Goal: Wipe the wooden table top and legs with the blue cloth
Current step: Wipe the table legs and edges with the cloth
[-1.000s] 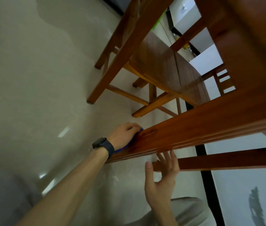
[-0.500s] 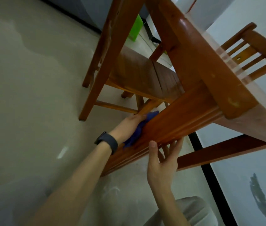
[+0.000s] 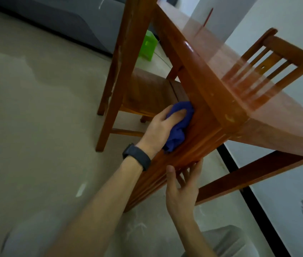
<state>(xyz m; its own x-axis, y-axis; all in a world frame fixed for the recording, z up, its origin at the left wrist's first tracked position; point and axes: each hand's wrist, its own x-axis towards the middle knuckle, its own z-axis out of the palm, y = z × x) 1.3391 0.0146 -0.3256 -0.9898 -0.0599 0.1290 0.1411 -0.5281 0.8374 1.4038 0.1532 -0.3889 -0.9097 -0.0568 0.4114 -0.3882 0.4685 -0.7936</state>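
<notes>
Left hand (image 3: 162, 127): grip closed over a bunched blue cloth (image 3: 178, 127), fingers curled across the top of the wad, pressing it flat against the side face of the wooden bench leg (image 3: 199, 130), just below the corner where the leg meets the bench top (image 3: 258, 101). The cloth sits between palm and wood, and part of it hangs loose below the hand. A dark watch (image 3: 136, 156) is strapped on that wrist.

Right hand (image 3: 182, 190): grip open, holding nothing. Fingers are spread and extended, their tips touching the lower edge of the same leg, further down than the cloth; the thumb stands apart, pointing up beside the wood.

The bench top is glossy, with small pale chips along its near edge. A wooden chair (image 3: 143, 89) stands under the bench, and a second chair back (image 3: 280, 51) shows beyond the far side. A green object (image 3: 148, 46) sits on the pale floor (image 3: 35, 117) behind the chair.
</notes>
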